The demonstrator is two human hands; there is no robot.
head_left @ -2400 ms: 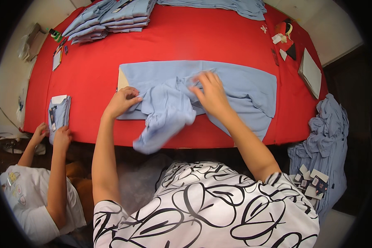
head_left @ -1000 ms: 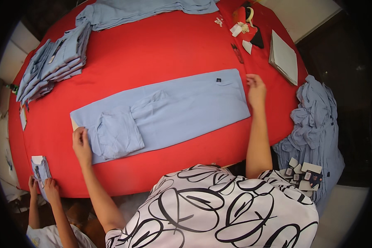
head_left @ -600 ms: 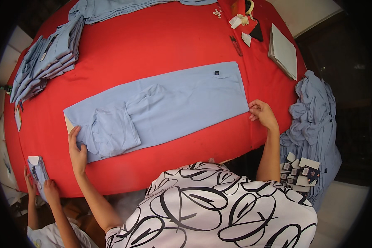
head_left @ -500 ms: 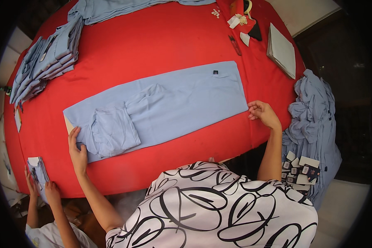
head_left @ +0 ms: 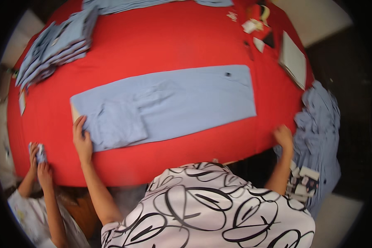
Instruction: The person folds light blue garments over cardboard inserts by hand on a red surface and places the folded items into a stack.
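A light blue garment (head_left: 202,93), folded into a long strip with a small dark label near its far right corner, lies across the red-covered table. Its bunched, folded sleeve part (head_left: 120,124) rests on top at the left end. My left hand (head_left: 83,142) touches that left end, thumb and fingers apart, beside a cream-coloured edge showing under the cloth. Away from the garment, my right hand (head_left: 283,136) is over the table's right edge, near the loose blue cloth pile. Motion blurs its fingers, and I see nothing held in it.
A stack of folded blue garments (head_left: 60,45) is at the far left. A heap of blue cloth (head_left: 320,124) hangs at the right, with several small cards (head_left: 304,182) on it. A white sheet stack (head_left: 293,62) lies far right. Another person's hands (head_left: 39,159) hold a small blue-and-white piece.
My right hand has left the garment's right corner and moved right and nearer. My left hand stays at the left end. The view has shifted slightly; the other person's piece looks smaller.
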